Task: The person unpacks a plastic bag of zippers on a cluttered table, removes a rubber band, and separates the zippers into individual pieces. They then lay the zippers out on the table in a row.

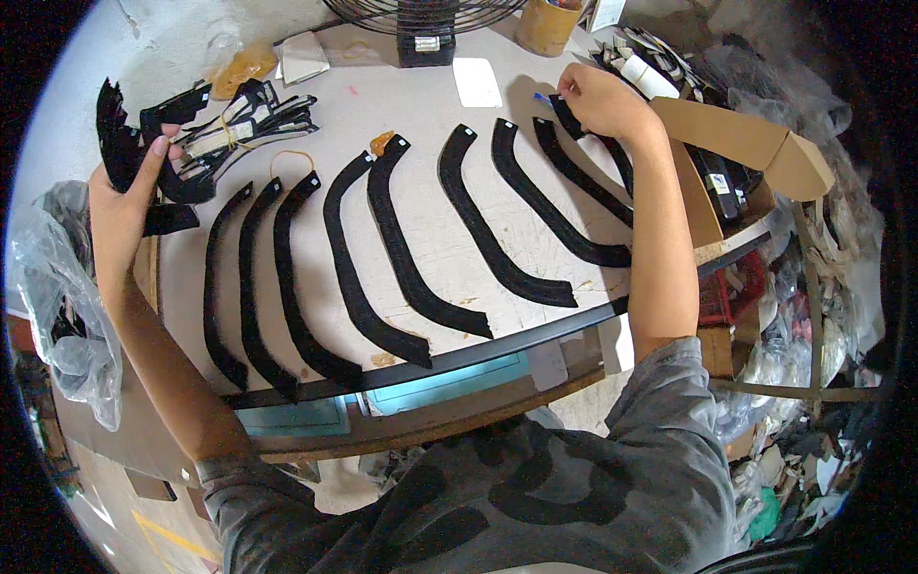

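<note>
Several curved black fabric strips (391, 225) lie side by side across the table, most with a small white tag at the upper end. At the far left, my left hand (132, 187) is closed around a few black strips (120, 134), thumb on top, their ends jutting out on both sides. My right hand (604, 100) is at the far right of the row. Its fingers are bent down over the upper end of a black strip (564, 115), and a small blue tip (541, 98) shows beside them. The right fingertips are partly hidden.
A banded bundle of black and white strips (234, 129) lies by my left hand. A fan (426, 29), a white card (476, 82) and a round container (548, 24) are at the back. On the right stands an open cardboard box (698, 196); plastic bags (72, 306) hang left.
</note>
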### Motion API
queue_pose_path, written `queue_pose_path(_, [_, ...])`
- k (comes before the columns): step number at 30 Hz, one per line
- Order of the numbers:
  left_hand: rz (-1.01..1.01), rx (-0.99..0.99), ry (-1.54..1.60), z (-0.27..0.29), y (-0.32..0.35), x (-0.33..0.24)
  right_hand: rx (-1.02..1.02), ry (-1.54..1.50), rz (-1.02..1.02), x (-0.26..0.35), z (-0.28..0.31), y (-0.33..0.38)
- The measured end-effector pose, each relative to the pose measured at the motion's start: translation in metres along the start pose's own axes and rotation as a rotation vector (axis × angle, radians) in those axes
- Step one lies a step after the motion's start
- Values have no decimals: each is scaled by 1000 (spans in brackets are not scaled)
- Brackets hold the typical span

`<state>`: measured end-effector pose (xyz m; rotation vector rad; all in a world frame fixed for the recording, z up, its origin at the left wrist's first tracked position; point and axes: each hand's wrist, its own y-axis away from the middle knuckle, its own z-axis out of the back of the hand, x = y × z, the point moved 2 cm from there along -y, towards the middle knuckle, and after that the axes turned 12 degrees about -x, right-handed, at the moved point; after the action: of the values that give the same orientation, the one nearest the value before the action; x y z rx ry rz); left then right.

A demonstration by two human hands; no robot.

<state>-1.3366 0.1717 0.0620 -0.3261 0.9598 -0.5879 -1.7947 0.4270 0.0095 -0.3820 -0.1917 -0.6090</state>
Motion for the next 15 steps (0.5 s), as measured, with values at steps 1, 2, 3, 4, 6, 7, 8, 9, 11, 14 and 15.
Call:
queue_pose_path(1, [-4, -1, 16, 1, 2, -2, 67, -50, -83, 5, 0, 0])
queue_pose_path(2, [-7, -2, 32, 2, 3, -2, 56, -42, -44, 4, -2, -2])
queue_pose_path(3, [-31, -5, 80, 0, 2, 4, 45, -35, -4, -5, -5, -4])
queue_pose_path(4, [-32, -7, 90, -1, 3, 0, 36, -33, 39, -13, -10, -7])
queue_pose_path(6, [-49, -19, 59, -3, 7, -13, -13, -82, 30, -23, -11, -9])
queue_pose_path(7, [-53, 0, 79, -2, 8, -15, -29, -93, 40, -24, -11, -9])
queue_pose_path(8, [-53, 8, 145, -2, 8, -15, -48, -100, 48, -26, -9, -8])
queue_pose_path(9, [-61, 17, 165, -1, 7, -14, -50, -108, 35, -29, -8, -9])
queue_pose_path(11, [-50, 26, 194, 2, 13, -20, -63, -72, 86, -22, -4, -7])
queue_pose_path(14, [-77, 32, 295, 6, 16, -25, -89, -89, 95, -16, -4, -4])
queue_pose_path(15, [-74, 31, 309, 8, 16, -23, -111, -42, 128, -13, -2, -6])
